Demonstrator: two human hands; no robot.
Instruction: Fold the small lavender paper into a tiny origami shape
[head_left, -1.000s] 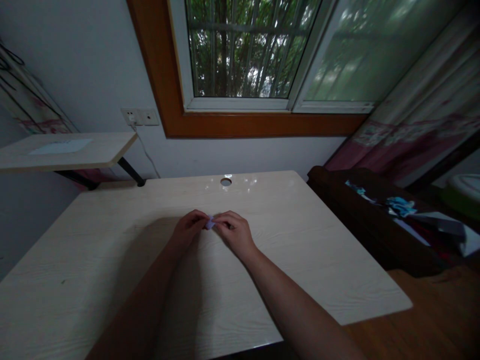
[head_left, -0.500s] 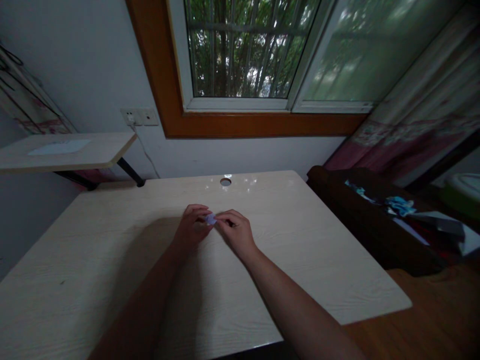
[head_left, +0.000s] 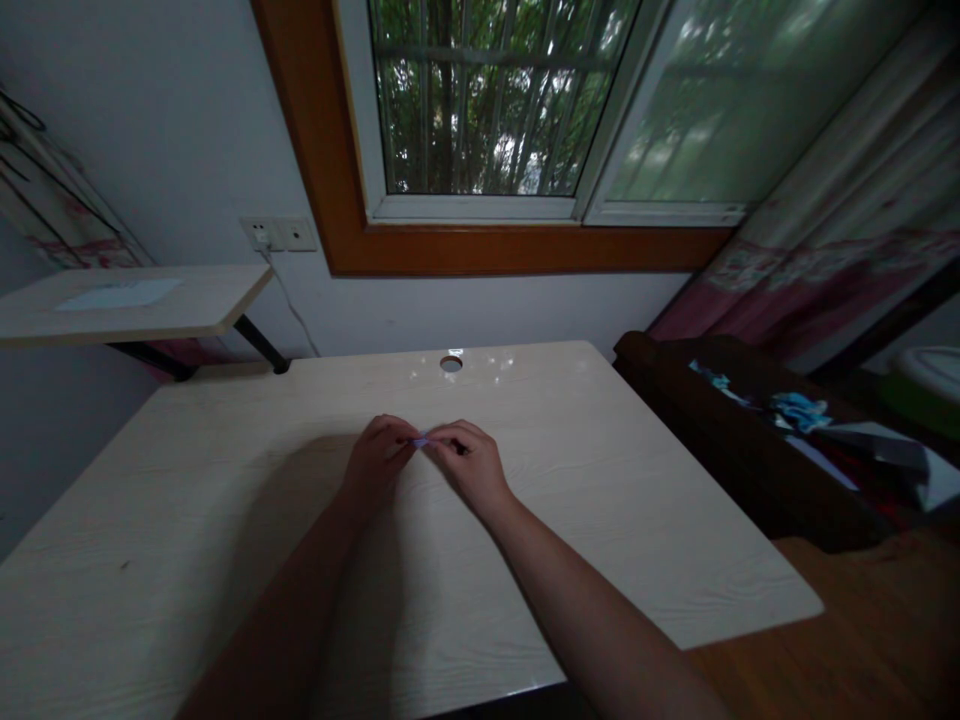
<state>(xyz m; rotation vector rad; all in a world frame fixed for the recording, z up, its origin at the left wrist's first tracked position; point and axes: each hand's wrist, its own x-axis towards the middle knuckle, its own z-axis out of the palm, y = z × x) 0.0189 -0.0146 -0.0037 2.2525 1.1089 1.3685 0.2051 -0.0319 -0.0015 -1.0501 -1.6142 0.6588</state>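
Between my fingertips, over the middle of the pale wooden desk, is a small light-purple piece, thin and seen nearly edge-on; it looks like folded paper, though its exact kind is too small to tell. My left hand pinches its left end with thumb and fingers. From the right, my right hand pinches the other end. Both hands are closed, and their fingers hide most of the piece.
A raised shelf on black legs holds a white sheet at the left. Near the desk's back edge is a round cable hole. Right of the desk stands a dark brown sofa with blue cloth and papers on it.
The purple piece has turned from showing a broader face to a thin edge. My left fingers have closed in tighter around it; the right hand has barely shifted.
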